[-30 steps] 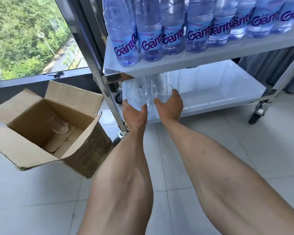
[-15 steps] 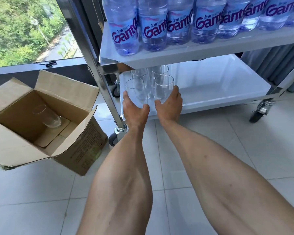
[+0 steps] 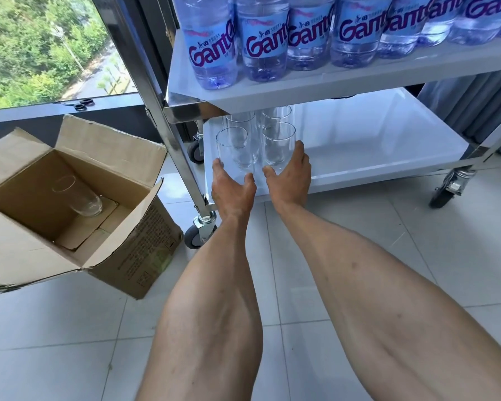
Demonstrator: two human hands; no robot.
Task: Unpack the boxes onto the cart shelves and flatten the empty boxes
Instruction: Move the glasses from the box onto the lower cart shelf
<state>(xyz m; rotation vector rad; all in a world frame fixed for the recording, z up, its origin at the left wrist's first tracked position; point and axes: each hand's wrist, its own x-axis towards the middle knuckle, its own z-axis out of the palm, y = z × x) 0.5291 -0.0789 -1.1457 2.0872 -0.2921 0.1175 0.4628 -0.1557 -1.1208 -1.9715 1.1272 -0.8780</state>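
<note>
Two clear glasses stand at the front left of the cart's white lower shelf (image 3: 373,149). My left hand (image 3: 233,189) cups the base of the left glass (image 3: 232,146) between thumb and fingers. Around the right glass (image 3: 278,146) my right hand (image 3: 289,175) curls, fingers up its right side. Two more glasses (image 3: 275,114) stand right behind them, partly hidden under the upper shelf. An open cardboard box (image 3: 133,250) sits on the floor to the left, with one glass (image 3: 78,195) lying tilted inside.
Several water bottles (image 3: 261,44) fill the upper shelf (image 3: 301,85). The cart's steel post and front castor (image 3: 197,235) stand between box and hands. Scissors (image 3: 83,102) lie on the window ledge. A grey curtain (image 3: 475,105) hangs at the right. White tiled floor lies below.
Both hands stay around the two front glasses on the lower shelf, thumbs spread a little wider. My view has shifted, so cart and box sit slightly differently in frame.
</note>
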